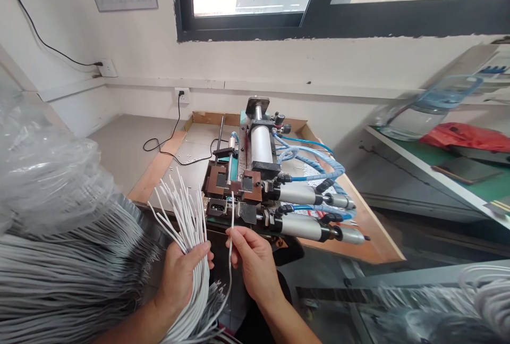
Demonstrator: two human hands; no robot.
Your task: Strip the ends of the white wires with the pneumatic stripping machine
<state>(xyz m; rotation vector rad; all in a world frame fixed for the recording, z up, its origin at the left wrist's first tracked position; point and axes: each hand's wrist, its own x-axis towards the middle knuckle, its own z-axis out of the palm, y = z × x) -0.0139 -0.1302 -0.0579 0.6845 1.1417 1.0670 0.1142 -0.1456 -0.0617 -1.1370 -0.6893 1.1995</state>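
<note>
My left hand [184,272] is closed around a thick bundle of white cables [185,216], whose cut ends fan out above the thumb. Between thumb and fingers, my right hand [253,259] pinches one single white cable [230,237]. That cable stands upright, its tip close in front of the jaws of a pneumatic machine [247,187]; whether the tip touches them I cannot tell. Brown and black jaw blocks face me, with silver air cylinders [303,227] to their right. Below my hands the cables hang down in a curve.
Many grey cables [67,275] lie piled at the left, partly under clear plastic [51,158]. Blue air hoses [319,160] loop behind the cylinders. A wood-edged tray [370,232] surrounds the machine. At the right are a green-topped table [474,179] and more coiled cables [490,296].
</note>
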